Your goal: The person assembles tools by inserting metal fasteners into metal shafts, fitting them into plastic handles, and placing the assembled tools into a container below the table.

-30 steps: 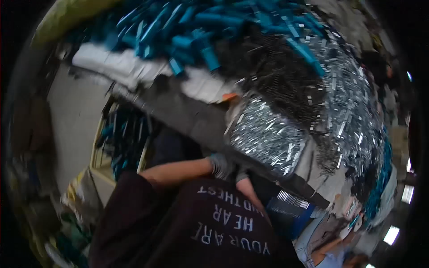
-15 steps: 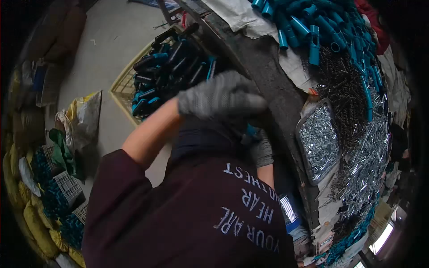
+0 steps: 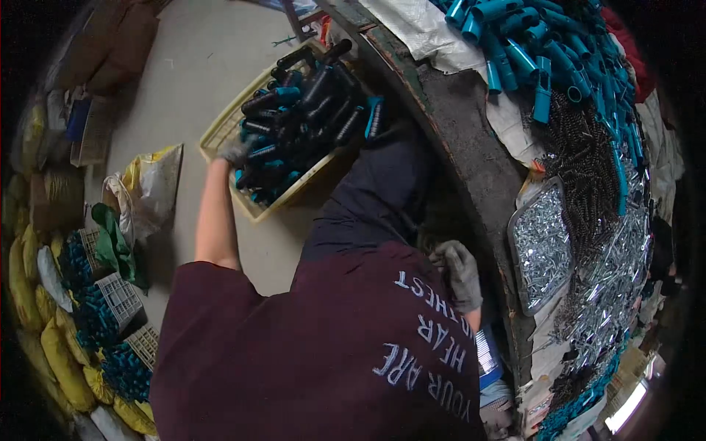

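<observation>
My left hand (image 3: 237, 151), in a grey glove, is stretched out to the left side of a yellow plastic crate (image 3: 259, 214) on the floor. Its fingers are blurred among the parts inside. The crate is heaped with black ribbed cylindrical parts (image 3: 318, 90) with teal pieces on them. Close to my body, by the edge of the bench (image 3: 471, 158), my right hand (image 3: 460, 273) is gloved too, its fingers curled in. What those fingers hold, if anything, is hidden.
On the bench lie teal tubes (image 3: 559, 51), dark springs (image 3: 577, 143) and a tray (image 3: 521, 275) of small shiny metal pieces. More loose metal pieces (image 3: 607, 272) are piled beside it. Sacks (image 3: 62, 360) and white baskets (image 3: 118, 301) line the left side.
My left hand has swung left and away from the bench edge to the crate. The right hand now shows more clearly by the bench; the teal piece near it is out of sight.
</observation>
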`<state>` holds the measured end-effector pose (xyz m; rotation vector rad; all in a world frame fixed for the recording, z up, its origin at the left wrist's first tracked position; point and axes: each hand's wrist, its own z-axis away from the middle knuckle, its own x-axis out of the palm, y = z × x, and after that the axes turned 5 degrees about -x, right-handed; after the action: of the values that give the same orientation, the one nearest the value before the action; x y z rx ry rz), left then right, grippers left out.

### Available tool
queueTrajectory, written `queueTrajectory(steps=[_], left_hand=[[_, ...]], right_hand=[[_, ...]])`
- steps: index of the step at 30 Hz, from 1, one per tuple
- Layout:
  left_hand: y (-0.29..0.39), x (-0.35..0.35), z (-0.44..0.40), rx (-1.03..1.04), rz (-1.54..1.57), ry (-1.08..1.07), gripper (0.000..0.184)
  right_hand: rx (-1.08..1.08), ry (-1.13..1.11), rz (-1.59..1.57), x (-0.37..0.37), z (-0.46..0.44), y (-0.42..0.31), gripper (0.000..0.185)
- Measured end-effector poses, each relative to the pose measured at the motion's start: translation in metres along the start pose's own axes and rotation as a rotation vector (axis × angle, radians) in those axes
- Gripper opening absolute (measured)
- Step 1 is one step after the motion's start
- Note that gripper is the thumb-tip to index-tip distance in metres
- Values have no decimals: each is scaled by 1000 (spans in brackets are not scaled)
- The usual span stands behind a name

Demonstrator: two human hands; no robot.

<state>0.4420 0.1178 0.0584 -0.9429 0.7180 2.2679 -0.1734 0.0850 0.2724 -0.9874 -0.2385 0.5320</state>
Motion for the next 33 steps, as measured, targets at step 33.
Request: queueTrajectory(steps=[33], left_hand=[[525,77,288,1437,460,375,70]], right_hand=[[-627,820,520,-182,172,-64,34]])
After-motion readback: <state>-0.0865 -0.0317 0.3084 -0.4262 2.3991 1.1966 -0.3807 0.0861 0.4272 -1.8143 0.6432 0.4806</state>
